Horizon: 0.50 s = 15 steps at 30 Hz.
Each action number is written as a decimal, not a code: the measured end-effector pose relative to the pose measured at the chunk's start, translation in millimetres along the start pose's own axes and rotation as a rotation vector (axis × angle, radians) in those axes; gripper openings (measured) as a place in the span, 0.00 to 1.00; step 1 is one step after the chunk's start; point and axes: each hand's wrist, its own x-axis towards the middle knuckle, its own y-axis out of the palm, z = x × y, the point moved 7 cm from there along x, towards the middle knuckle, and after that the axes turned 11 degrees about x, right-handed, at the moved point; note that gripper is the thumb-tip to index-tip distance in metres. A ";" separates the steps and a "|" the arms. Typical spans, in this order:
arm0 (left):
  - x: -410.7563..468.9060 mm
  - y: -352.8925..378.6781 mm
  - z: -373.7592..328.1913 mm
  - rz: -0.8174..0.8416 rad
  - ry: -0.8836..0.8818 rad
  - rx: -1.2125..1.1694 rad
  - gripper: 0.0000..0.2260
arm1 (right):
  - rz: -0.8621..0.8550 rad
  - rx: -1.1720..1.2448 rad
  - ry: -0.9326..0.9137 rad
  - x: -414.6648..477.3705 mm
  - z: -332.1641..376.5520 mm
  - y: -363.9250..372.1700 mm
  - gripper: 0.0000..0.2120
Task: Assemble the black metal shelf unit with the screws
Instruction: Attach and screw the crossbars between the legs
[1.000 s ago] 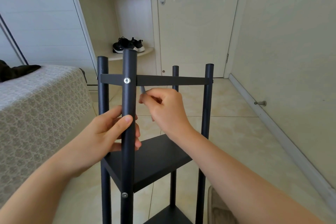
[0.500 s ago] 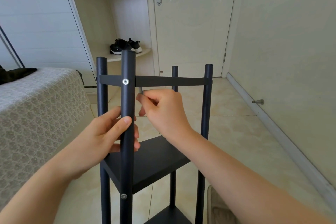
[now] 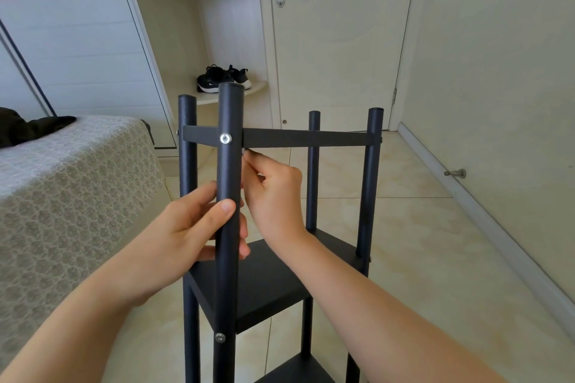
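Observation:
The black metal shelf unit (image 3: 305,137) stands upright on the tiled floor, with black poles, a top shelf seen edge-on and lower shelves (image 3: 267,283). My left hand (image 3: 193,227) grips the nearest pole (image 3: 229,171) below a silver screw (image 3: 225,138) set in that pole at top-shelf height. A second screw (image 3: 220,337) sits lower on the same pole. My right hand (image 3: 273,193) is just right of the pole under the top shelf, its fingertips pinching a small thin grey item that is mostly hidden.
A bed with a patterned cover (image 3: 62,196) stands close on the left. A closed door (image 3: 336,40) and corner shelves with black shoes (image 3: 222,78) lie behind. The wall and a door stop (image 3: 455,173) are on the right.
My right hand has moved left and slightly up, bringing its fingertips close against the near pole under the top shelf. My left hand keeps its hold on the pole.

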 end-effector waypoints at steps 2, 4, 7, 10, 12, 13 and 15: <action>0.9 0.8 -0.4 0.006 0.003 -0.011 0.21 | -0.014 0.007 -0.002 0.5 -1.0 -0.3 0.12; 1.5 1.7 -1.1 0.013 0.009 -0.011 0.21 | -0.006 0.006 0.002 1.0 -0.7 -2.0 0.12; 1.7 1.0 -0.8 0.016 0.014 -0.002 0.20 | 0.029 -0.014 0.011 2.1 1.7 -6.9 0.12; 1.6 0.2 0.2 0.013 0.015 0.005 0.18 | 0.081 -0.088 0.034 1.7 2.5 -15.1 0.13; 1.1 0.8 0.7 0.004 0.014 -0.005 0.18 | 0.133 -0.130 0.072 -1.6 -0.4 -22.9 0.11; 0.9 1.3 0.6 0.001 0.015 -0.010 0.18 | 0.158 -0.141 0.098 -4.2 -2.4 -28.4 0.10; 0.5 2.2 0.2 -0.006 0.020 -0.007 0.18 | 0.197 -0.176 0.147 -10.0 -5.8 -42.7 0.08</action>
